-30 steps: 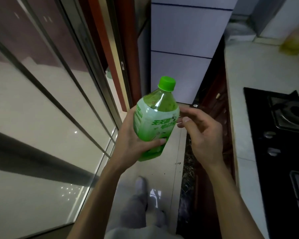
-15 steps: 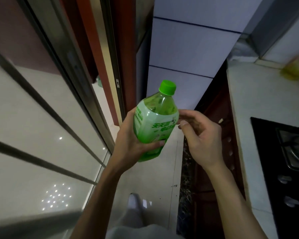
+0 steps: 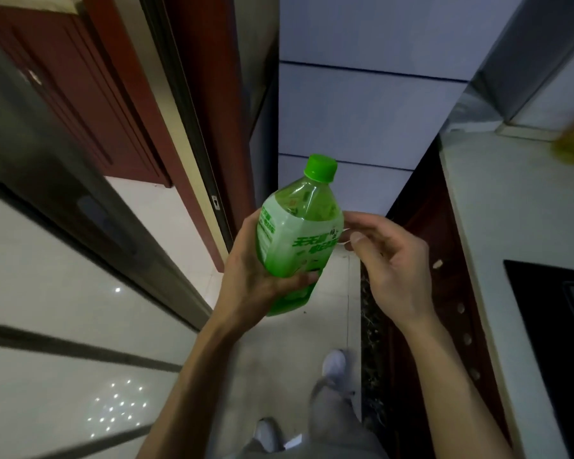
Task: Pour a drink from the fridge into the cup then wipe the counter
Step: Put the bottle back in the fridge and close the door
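Our left hand [image 3: 246,279] grips the green bottle [image 3: 295,240] around its lower body, its cap [image 3: 320,167] on. Our right hand [image 3: 391,266] sits just beside it, fingers loosely curled, holding nothing. The counter [image 3: 511,226] lies to the right.

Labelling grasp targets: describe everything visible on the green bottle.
The bottle is clear green plastic, holding green liquid, with a pale green label bearing green characters. Its green screw cap is on. It is held in mid-air, tilted with the cap up and away. The left hand grips its lower body; the right hand is at its right side, contact unclear.
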Motion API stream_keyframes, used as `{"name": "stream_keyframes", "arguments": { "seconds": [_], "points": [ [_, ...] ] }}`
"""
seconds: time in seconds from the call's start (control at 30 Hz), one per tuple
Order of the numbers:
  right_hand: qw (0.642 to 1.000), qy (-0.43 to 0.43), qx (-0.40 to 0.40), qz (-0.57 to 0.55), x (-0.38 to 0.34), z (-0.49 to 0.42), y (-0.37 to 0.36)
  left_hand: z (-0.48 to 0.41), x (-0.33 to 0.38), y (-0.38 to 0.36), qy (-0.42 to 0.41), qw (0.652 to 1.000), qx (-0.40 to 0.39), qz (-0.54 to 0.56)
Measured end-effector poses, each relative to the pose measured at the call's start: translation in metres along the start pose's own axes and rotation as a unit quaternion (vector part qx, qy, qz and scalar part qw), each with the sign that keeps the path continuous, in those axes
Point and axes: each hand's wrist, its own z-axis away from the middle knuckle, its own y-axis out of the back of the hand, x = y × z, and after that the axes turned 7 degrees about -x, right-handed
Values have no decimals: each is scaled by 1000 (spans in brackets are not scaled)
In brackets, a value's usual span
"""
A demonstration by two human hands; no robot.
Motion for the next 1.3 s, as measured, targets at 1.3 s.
{"name": "stream_keyframes", "arguments": {
  "seconds": [1.3],
  "points": [
    [936,150,-230,223,69,-533,11,-411,-23,-2,56,980,191,21]
  ]
}}
